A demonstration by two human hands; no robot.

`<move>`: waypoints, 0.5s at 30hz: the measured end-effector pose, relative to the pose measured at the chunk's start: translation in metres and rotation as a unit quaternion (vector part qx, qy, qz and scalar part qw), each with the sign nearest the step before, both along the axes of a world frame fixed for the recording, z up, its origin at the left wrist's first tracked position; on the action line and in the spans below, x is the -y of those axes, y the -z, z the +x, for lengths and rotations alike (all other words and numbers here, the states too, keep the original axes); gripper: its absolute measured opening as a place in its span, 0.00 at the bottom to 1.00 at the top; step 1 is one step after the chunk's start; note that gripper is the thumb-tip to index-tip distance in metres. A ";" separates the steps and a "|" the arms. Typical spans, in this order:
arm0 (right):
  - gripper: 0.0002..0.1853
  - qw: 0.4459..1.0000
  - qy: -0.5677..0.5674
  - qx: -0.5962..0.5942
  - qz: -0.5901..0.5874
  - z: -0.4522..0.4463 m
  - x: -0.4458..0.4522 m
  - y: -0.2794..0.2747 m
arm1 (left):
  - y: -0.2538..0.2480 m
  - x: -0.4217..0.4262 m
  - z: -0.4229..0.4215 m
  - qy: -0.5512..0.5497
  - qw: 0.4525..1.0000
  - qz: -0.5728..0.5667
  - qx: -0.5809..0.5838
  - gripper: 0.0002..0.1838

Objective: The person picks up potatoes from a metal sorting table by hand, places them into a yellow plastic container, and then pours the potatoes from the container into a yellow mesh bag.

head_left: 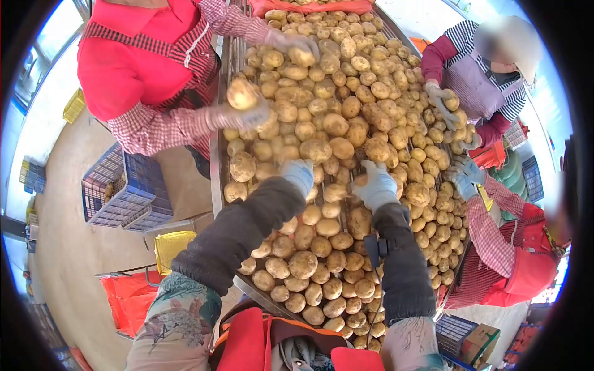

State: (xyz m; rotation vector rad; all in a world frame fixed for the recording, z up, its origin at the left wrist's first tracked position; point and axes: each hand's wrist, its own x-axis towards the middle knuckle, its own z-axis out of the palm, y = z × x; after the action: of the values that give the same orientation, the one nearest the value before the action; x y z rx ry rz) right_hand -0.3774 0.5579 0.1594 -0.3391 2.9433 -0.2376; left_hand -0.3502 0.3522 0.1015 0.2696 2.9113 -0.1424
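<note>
Both my hands wear light blue gloves and reach over a sloping bed of potatoes (303, 264). My left hand (298, 176) lies on the potatoes left of the middle, its fingers stretched forward and slightly blurred. To the right, my right hand (377, 187) has its fingers apart, its thumb side against a potato (361, 180); no grip around it shows. Between the two hands a smeared potato (335, 193) sits among the others. Dark sleeves cover my forearms, and a small black device is strapped near my right wrist.
At left, a co-worker's gloved hand (253, 115) holds a potato (242, 94). Two more co-workers' gloved hands (440, 100) (465, 178) work along the right edge. Blue crates (127, 185), a yellow basket (174, 250) and a red bag (129, 301) stand on the left floor.
</note>
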 end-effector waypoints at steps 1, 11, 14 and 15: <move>0.20 1.000 0.001 0.002 0.003 0.007 -0.012 0.007 | 0.000 -0.003 0.001 0.029 0.999 -0.030 0.010 0.12; 0.12 0.748 0.112 0.262 -0.600 0.062 -0.006 0.041 | -0.020 -0.016 -0.009 0.065 0.984 -0.072 0.152 0.15; 0.19 0.996 -0.088 0.023 -0.024 0.062 0.014 0.037 | 0.001 -0.001 -0.003 0.106 0.993 -0.028 0.049 0.13; 0.19 0.995 -0.090 0.026 -0.025 0.061 0.026 0.039 | -0.002 0.005 -0.002 0.103 0.993 -0.028 0.052 0.13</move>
State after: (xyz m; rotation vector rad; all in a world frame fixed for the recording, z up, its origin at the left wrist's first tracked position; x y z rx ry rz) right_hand -0.3169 0.5318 0.1203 -0.5931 2.8366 -0.2907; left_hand -0.3526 0.3477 0.1039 0.5510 2.7657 -0.2358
